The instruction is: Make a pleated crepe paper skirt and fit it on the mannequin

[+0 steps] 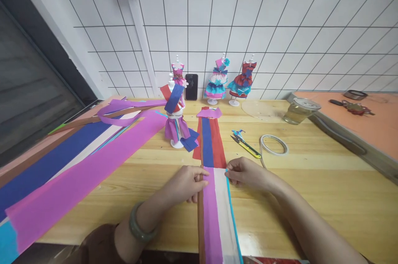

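Note:
A long crepe paper strip (221, 206), banded in purple and white with a thin blue edge and a brown edge, runs down the table toward me. Its left edge is pinched between the curled fingers of my left hand (191, 181). My right hand (244, 172) grips the opposite edge near the strip's top, thumb and finger together. Directly beyond lies a red and dark blue paper panel (207, 141), meeting the strip's far end. Just left of that panel stands a small dress form (177, 127) wearing purple, red and blue paper pieces.
Yellow-handled thread snips (248, 148) and a roll of narrow tape (274, 144) lie to the right. Long crepe paper lengths (93, 172) cover the left side. Along the wall stand more dressed forms (217, 83) and a phone (191, 86). A lidded cup (301, 111) sits at the back right.

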Motion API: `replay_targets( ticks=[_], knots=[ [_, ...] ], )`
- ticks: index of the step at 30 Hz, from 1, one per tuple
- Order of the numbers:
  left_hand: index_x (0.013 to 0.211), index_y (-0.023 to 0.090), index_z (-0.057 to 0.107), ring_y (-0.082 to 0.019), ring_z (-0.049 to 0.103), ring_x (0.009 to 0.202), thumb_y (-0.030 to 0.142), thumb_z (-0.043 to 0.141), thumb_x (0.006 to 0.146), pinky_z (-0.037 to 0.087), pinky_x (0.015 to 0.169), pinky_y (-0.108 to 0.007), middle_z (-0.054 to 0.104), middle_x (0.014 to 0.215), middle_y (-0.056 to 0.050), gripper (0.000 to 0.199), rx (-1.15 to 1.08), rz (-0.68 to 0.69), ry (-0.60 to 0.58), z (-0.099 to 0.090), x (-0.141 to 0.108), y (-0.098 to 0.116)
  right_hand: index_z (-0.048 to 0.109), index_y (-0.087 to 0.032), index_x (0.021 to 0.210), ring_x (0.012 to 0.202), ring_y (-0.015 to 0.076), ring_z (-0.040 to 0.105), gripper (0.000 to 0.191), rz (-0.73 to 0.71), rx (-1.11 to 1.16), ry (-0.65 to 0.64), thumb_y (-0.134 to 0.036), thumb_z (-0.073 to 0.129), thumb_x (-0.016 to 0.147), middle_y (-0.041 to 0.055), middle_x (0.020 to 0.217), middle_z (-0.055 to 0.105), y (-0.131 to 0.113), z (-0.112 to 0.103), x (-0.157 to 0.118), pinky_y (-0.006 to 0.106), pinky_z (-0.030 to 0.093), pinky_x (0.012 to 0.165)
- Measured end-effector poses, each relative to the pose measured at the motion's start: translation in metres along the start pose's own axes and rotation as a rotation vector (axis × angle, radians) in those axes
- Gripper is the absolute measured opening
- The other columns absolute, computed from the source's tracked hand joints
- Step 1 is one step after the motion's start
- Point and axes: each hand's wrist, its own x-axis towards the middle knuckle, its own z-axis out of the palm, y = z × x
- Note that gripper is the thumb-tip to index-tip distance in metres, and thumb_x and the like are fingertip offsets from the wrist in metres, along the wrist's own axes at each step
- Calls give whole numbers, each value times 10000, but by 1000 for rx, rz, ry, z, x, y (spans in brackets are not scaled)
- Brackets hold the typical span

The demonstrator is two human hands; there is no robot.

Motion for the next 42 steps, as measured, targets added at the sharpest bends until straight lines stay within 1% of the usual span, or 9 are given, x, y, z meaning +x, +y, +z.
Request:
replay_targets(
  ticks=[7, 13, 18, 23, 28, 32, 36, 39, 42],
  knots=[
    [1055, 182, 573, -68, 449, 383, 313, 464, 741, 351, 429, -188, 480, 530, 61, 358, 175, -5, 26, 1, -1, 5, 480, -166, 596, 447, 99, 514, 296, 60, -82, 41, -405, 452, 769, 23, 563, 587, 5, -2, -1, 206, 396, 449],
    [1023, 177, 602, -93, 448, 484, 296, 488, 712, 310, 485, -200, 510, 530, 43, 352, 297, 26, 72, 3, -1, 8, 474, -170, 595, 428, 99, 509, 283, 75, -99, 67, -402, 465, 756, 16, 549, 582, 2, 0, 0, 201, 380, 433],
    [1020, 164, 591, -90, 443, 443, 293, 477, 713, 307, 480, -201, 493, 498, 51, 352, 266, -14, 49, 2, -3, 13, 491, -169, 590, 431, 100, 502, 276, 54, -143, 80, -381, 448, 763, 18, 549, 589, 2, 0, -1, 202, 364, 430],
    [985, 179, 594, -93, 463, 442, 287, 485, 704, 317, 478, -202, 488, 505, 55, 321, 259, -34, 37, -2, -7, 18, 501, -169, 588, 442, 100, 503, 278, 38, -195, 97, -365, 429, 771, 19, 555, 598, 4, 1, -1, 203, 360, 442],
    [885, 200, 593, -105, 476, 486, 290, 503, 690, 292, 454, -202, 502, 534, 48, 233, 305, -68, 105, -8, -10, 20, 502, -171, 581, 445, 98, 497, 287, 47, -235, 111, -372, 425, 772, 14, 547, 598, 4, 1, -1, 201, 351, 444],
    [814, 198, 581, -112, 482, 537, 279, 519, 684, 292, 478, -206, 500, 560, 44, 165, 366, -32, 158, -8, -8, 19, 499, -172, 574, 441, 97, 495, 281, 71, -238, 114, -369, 434, 764, 13, 533, 594, 2, 1, 0, 200, 344, 441],
    [907, 220, 591, -127, 484, 571, 284, 522, 701, 299, 510, -218, 509, 581, 36, 226, 447, 59, 189, -5, -5, 18, 496, -176, 573, 436, 98, 492, 262, 59, -217, 116, -357, 448, 756, 14, 538, 597, 0, 1, 0, 204, 345, 438],
    [933, 230, 614, -135, 486, 592, 295, 525, 709, 300, 526, -223, 533, 603, 21, 250, 509, 90, 181, -4, -4, 18, 492, -175, 558, 431, 98, 491, 263, 70, -200, 118, -355, 468, 748, 9, 514, 581, -1, 3, 0, 203, 348, 435],
    [927, 229, 624, -130, 478, 563, 318, 510, 724, 289, 514, -223, 530, 579, 25, 250, 512, 81, 152, -5, -4, 17, 490, -172, 584, 439, 97, 504, 255, 95, -103, 106, -376, 492, 737, 4, 521, 568, -2, -1, -1, 199, 366, 434]
  ],
)
